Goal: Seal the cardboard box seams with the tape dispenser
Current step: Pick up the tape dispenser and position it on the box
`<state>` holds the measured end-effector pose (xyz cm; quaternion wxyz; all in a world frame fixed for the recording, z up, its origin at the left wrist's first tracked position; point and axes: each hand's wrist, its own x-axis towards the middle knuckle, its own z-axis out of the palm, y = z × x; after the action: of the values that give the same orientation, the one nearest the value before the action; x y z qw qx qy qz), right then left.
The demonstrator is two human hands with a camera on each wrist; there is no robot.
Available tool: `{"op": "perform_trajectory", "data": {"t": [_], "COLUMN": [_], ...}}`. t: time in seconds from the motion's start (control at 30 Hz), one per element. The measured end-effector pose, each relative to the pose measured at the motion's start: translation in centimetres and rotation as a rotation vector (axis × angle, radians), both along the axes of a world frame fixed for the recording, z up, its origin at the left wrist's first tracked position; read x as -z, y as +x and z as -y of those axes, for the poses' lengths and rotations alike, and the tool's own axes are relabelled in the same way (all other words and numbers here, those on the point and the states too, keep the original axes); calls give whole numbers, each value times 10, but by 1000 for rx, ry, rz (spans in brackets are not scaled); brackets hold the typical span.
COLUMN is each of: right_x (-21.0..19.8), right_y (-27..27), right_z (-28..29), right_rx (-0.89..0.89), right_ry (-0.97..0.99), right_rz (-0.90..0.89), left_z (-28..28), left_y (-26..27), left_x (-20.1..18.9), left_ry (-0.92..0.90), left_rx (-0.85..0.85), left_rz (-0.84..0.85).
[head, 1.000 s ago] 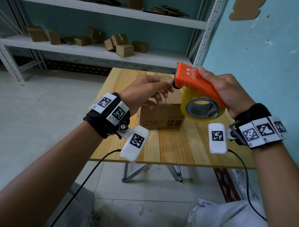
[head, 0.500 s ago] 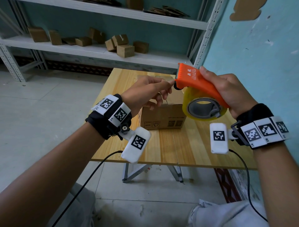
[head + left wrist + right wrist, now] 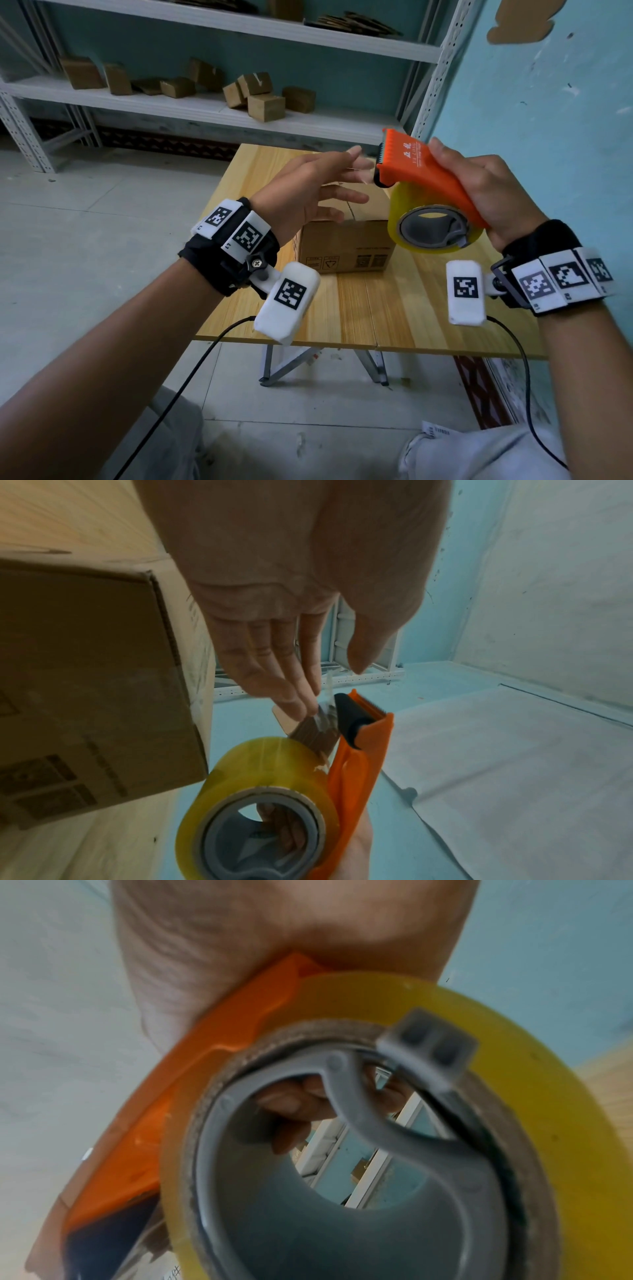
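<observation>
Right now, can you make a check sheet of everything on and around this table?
Surface: wooden table, plain planks.
Job's things: box on the table; dispenser with a yellow tape roll, held in the air.
Clutter: nothing seen on the table.
Hands: right hand grips the dispenser; left hand has straight fingers reaching toward the dispenser's blade end, contact unclear.
Cables: black cables hang from both wrist cameras.
Surroundings: shelf with small boxes, blue wall, tiled floor.

Tape dispenser [image 3: 423, 168]: printed mark (illegible); cardboard box [image 3: 342, 246]: handling symbols.
</observation>
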<state>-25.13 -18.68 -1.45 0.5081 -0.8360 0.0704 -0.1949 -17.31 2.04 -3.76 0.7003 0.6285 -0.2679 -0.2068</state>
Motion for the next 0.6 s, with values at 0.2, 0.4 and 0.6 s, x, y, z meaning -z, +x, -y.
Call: {"op": "perform_trajectory", "data": {"t": [0.2,0.4,0.6], "right_x": [0,0,2], "right_y": [1,0,2], "right_z": [0,0,-1], "right_rx": [-1,-8,-11], "right_ry": [12,3,-3], "right_rz": [6,-1,2], "left_z": [-5,-3,4], "left_y": [1,1,1], "left_x": [1,3,6], "left_ry": [1,-7,-6], "left_rx": [1,9,-40], "left_rz": [66,46,8]}}
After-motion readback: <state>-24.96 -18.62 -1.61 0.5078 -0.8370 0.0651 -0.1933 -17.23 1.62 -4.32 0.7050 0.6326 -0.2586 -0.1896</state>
